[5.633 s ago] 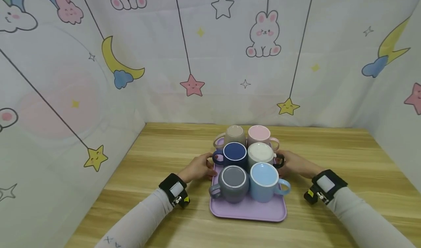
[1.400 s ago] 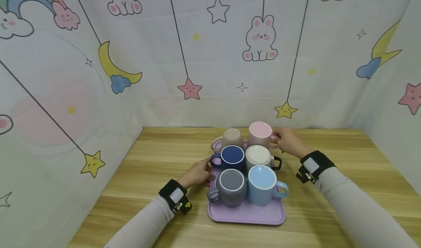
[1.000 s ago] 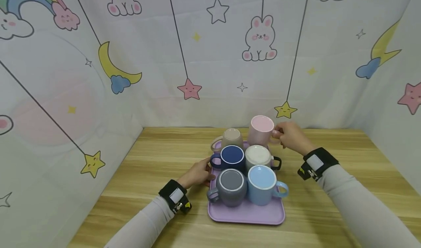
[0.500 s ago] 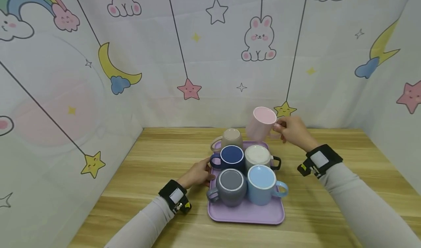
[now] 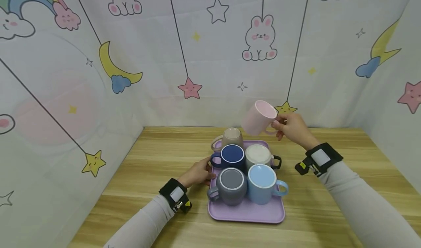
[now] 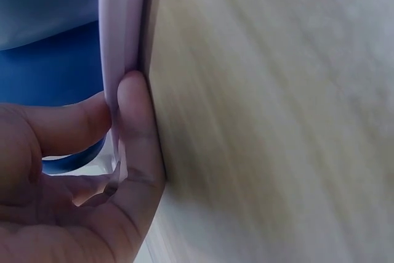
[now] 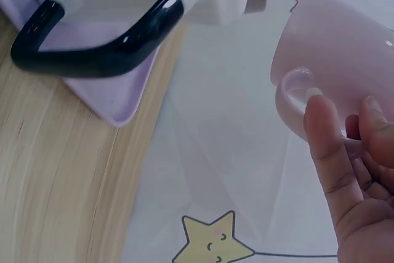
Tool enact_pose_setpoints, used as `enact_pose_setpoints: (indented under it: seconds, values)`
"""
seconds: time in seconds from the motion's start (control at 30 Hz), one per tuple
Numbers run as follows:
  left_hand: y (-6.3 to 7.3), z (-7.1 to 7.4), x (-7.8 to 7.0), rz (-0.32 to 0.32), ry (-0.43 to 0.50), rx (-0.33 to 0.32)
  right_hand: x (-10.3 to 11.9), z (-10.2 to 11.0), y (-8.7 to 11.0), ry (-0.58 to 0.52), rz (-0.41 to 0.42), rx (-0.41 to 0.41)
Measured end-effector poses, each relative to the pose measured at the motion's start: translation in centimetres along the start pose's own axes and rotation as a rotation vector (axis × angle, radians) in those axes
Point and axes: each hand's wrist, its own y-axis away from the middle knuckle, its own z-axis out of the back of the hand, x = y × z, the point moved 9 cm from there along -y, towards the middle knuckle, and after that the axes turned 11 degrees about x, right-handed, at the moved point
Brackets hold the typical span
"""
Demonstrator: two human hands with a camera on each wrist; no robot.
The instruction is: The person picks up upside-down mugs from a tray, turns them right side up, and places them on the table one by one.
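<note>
My right hand [image 5: 292,127] grips a pink mug [image 5: 258,118] by its handle, up above the back of the tray. The mug is tilted with its base turned toward the head camera; in the right wrist view the fingers wrap the pink handle [image 7: 286,106]. My left hand [image 5: 197,173] pinches the left rim of the lilac tray [image 5: 246,214], thumb over the edge and a finger [image 6: 136,127] outside it. Upside down on the tray stand a beige mug [image 5: 232,136], a navy mug [image 5: 232,155], a white mug with black handle [image 5: 258,155], a grey mug [image 5: 231,186] and a light blue mug [image 5: 262,186].
The tray lies on a wooden table [image 5: 158,149]. A white cloth with cartoon prints [image 5: 210,54] closes off the back and both sides. The light blue and black mug handles stick out past the tray's right edge.
My right hand has let go of the tray's right side, taken the pink mug's handle and lifted it off the back right corner, tilting it. The left hand stays at the rim.
</note>
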Motion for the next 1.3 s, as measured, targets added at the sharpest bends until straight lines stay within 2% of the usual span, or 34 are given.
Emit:
enact_pose_setpoints:
  seconds: [0.43, 0.8, 1.0, 1.13, 1.23, 1.3]
  values:
    - [0.1, 0.0, -0.2, 0.0, 0.001, 0.004, 3.0, -2.2, -0.8, -0.185, 0.089, 0.094]
    - [0.1, 0.1, 0.3, 0.018, 0.029, -0.013, 3.9, -4.3, -1.6, -0.296, 0.144, 0.21]
    - [0.3, 0.2, 0.6, 0.029, 0.071, -0.001, 3.8, -5.1, -1.8, -0.351, 0.127, 0.245]
    - [1.0, 1.4, 0.1, 0.026, 0.01, -0.036, 4.0, -5.4, -1.9, -0.362, 0.13, 0.258]
    - [1.8, 3.2, -1.0, 0.018, -0.036, -0.122, 4.2, -5.5, -2.0, -0.377, 0.148, 0.264]
    - [2.3, 4.3, -2.0, -0.011, -0.018, -0.176, 4.3, -5.6, -2.1, -0.39, 0.16, 0.268]
